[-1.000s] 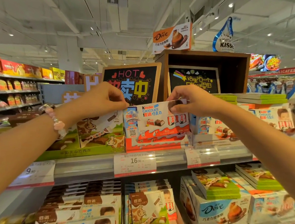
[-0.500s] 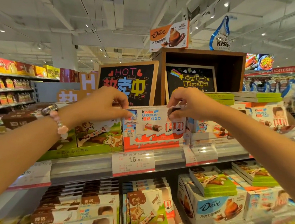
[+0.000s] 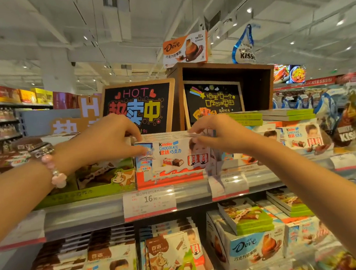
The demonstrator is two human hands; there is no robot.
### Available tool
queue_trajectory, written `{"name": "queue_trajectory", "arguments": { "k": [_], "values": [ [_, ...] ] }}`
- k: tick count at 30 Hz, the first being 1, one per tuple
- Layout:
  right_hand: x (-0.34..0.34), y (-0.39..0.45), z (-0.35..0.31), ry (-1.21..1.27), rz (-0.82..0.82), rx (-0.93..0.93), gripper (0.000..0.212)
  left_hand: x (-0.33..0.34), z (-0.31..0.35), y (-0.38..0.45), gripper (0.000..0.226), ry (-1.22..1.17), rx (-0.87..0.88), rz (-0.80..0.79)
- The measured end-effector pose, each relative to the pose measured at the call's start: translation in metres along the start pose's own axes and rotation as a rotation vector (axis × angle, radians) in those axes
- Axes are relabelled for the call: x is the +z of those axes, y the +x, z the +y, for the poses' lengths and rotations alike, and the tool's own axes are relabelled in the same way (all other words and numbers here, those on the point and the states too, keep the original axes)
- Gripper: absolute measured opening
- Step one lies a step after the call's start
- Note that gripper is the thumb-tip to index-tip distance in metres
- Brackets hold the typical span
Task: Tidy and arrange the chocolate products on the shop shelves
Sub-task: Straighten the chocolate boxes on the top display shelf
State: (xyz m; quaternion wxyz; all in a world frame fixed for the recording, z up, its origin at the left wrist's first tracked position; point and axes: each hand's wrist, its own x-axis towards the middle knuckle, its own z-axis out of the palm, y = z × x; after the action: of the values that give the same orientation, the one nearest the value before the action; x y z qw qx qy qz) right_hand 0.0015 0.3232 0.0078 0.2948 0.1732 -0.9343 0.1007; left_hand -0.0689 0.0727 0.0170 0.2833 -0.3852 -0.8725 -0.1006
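I am squaring up the row of Kinder chocolate boxes (image 3: 175,156) that stands upright in its red display tray (image 3: 168,180) on the upper shelf (image 3: 105,212), in front of the "HOT" chalkboard sign (image 3: 137,105). My left hand (image 3: 110,138) is curled round the row's left end, thumb low on the front box's face and fingers over the top edge. My right hand (image 3: 214,130) pinches the top right corner of the front box, with the fingers reaching over the boxes behind. So both hands are holding this one row, one at each end.

I judge the step to be pressing the row flush and upright. The next move calls for an even squeeze from both ends and a light push back, so that no box tips forward over the tray lip above the price tag (image 3: 149,201).

How many boxes stand in the row I cannot tell; only their top edges show. My left hand hides the gap between the tray and the green cow-print boxes (image 3: 109,176) to its left. The goods at the far right are blurred, and the lower shelf is cut off at the bottom.
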Motion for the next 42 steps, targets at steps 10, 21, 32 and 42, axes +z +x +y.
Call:
{"name": "queue_trajectory", "arguments": {
  "k": [10,21,32,42],
  "values": [
    [-0.074,-0.019,0.073,0.372,0.285,0.111,0.019,-0.001,0.058,0.037,0.026,-0.119,-0.081,-0.008],
    [-0.122,-0.036,0.214,-0.259,-0.123,0.565,0.056,0.052,0.167,0.147,0.075,-0.261,-0.334,0.1],
    [-0.112,-0.022,0.246,-0.047,-0.271,0.742,0.083,0.065,0.203,0.201,0.123,-0.134,-0.556,-0.398],
    [-0.119,-0.02,0.247,0.07,-0.111,0.7,0.081,0.071,0.209,0.207,0.075,-0.156,-0.667,-0.415]
  ]
}}
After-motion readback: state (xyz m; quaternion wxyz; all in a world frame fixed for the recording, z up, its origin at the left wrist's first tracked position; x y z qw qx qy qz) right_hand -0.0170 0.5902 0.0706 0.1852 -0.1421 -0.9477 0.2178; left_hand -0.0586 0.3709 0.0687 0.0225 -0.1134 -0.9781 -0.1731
